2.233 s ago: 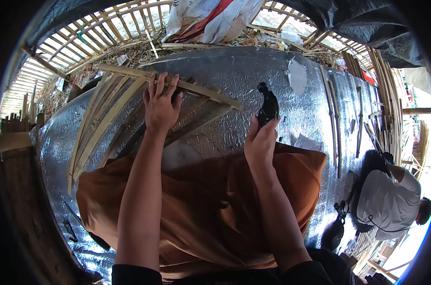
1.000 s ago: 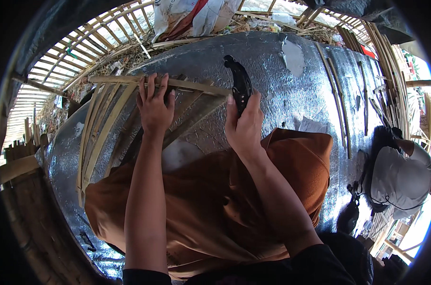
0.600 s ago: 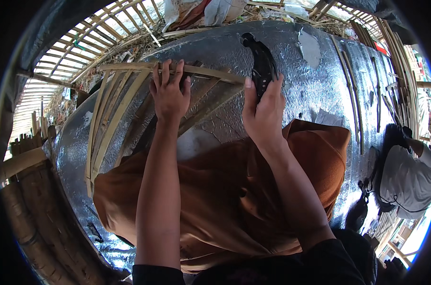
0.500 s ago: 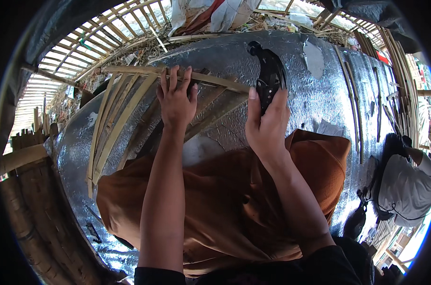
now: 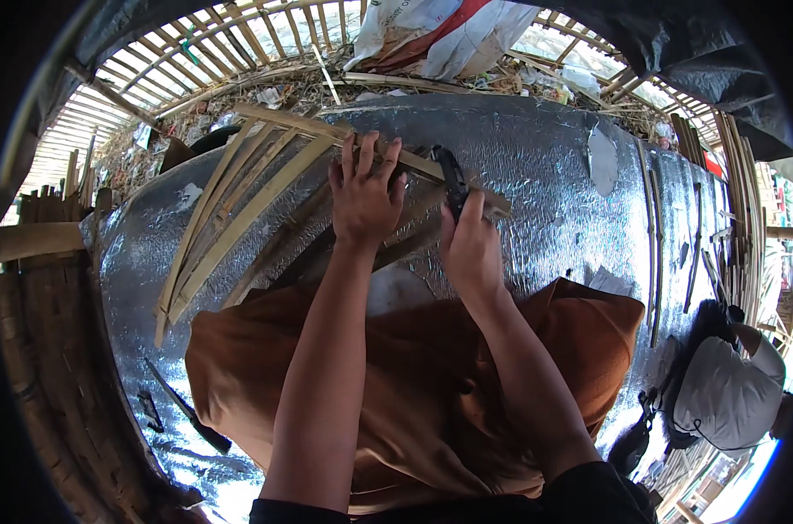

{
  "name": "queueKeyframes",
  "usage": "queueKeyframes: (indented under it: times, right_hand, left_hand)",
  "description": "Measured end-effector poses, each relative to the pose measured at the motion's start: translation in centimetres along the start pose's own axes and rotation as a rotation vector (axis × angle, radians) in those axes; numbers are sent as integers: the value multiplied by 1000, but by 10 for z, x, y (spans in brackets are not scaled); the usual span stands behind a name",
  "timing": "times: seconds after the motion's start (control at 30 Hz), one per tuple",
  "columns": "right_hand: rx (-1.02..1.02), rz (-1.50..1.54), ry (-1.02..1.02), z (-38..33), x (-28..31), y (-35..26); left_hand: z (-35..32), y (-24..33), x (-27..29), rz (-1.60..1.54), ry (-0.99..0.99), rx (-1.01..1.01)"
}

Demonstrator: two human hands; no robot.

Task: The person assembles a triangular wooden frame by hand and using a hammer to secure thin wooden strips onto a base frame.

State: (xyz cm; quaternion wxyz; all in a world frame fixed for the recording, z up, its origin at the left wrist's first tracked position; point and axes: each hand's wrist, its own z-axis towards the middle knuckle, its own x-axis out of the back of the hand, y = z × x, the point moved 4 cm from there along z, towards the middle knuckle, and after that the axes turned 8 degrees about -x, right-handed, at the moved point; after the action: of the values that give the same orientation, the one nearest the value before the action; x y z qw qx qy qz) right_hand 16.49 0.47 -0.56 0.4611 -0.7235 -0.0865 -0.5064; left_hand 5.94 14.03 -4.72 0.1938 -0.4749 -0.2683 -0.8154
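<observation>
My left hand (image 5: 367,196) lies over a long bamboo crosspiece (image 5: 283,120), its fingers stretched out and spread across it. Closed around the handle of a black claw hammer (image 5: 451,177) is my right hand (image 5: 473,258). The hammer's head is at the crosspiece, right of my left hand; whether it touches the wood I cannot tell. Several pale bamboo slats (image 5: 237,225) run from the crosspiece down toward me, fanned out at the left. Darker slats pass beneath my left hand, partly hidden by it.
Brown cloth (image 5: 414,384) covers my lap. Silvery foil sheeting (image 5: 545,201) spreads under the work. A long dark blade-like tool (image 5: 186,406) lies at left. Thin sticks (image 5: 654,253) lie at right, near a grey bundle (image 5: 730,393). A bamboo slat fence (image 5: 265,31) stands behind.
My right hand has turned the hammer and brought it down and left to the crosspiece. My left hand stays on the crosspiece. The whole view has shifted slightly.
</observation>
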Motion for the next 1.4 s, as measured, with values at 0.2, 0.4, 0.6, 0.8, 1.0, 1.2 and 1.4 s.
queueKeyframes:
  times: [0.2,0.4,0.6,0.8,1.0,1.2,1.4]
  right_hand:
    - [109,105,7,-5,9,-6]
    - [223,171,267,-2,13,-14]
    - [94,125,43,4,0,-12]
    - [232,-89,143,7,-12,-8]
    - [102,-67,49,14,-14,10]
    - [52,200,116,8,25,-16]
    - [98,278,278,15,37,11]
  left_hand:
    - [-7,0,-3,-4,-8,4]
    - [-4,2,-4,-7,-39,18]
    - [-11,-3,-3,-22,-40,31]
    - [-1,-1,-3,-27,-56,31]
    - [-2,4,-4,-27,-16,20]
    - [-10,-3,-3,-4,-59,39]
    - [-3,3,-5,-22,-44,29]
